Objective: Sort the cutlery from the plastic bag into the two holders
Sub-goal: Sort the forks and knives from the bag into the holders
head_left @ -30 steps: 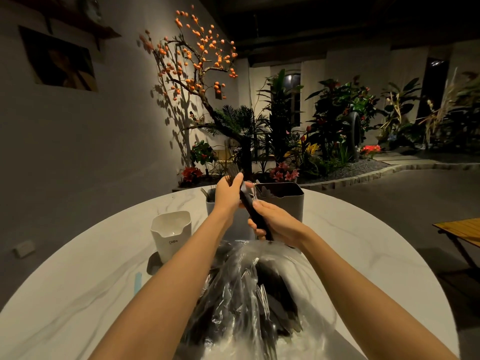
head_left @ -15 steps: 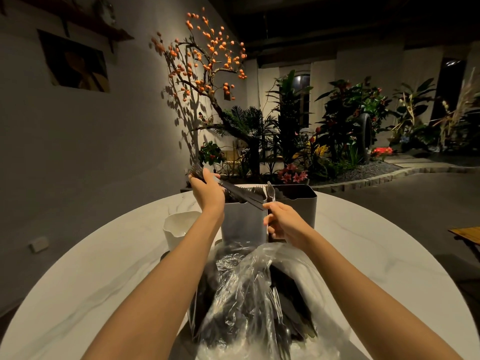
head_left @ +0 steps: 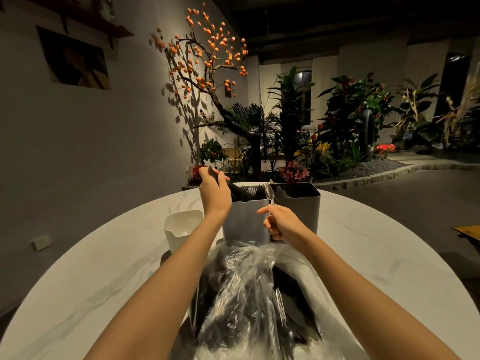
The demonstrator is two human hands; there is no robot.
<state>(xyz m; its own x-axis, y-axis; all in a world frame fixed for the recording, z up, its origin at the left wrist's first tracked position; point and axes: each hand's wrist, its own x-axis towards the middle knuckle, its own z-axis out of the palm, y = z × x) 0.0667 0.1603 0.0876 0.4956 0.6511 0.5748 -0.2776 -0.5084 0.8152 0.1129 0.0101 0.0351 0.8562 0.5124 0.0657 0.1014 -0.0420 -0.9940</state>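
Mid-sort: left hand [head_left: 214,193] gripping black cutlery [head_left: 235,188] over the light holder [head_left: 245,219]; right hand [head_left: 281,224] pinching a clear spoon [head_left: 270,197] beside it. Next: lowering each into place. Plastic bag [head_left: 254,294] nearer than the light holder.

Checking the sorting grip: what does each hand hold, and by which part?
Left hand: black cutlery piece, by its upper end. Right hand: clear spoon, by its handle.
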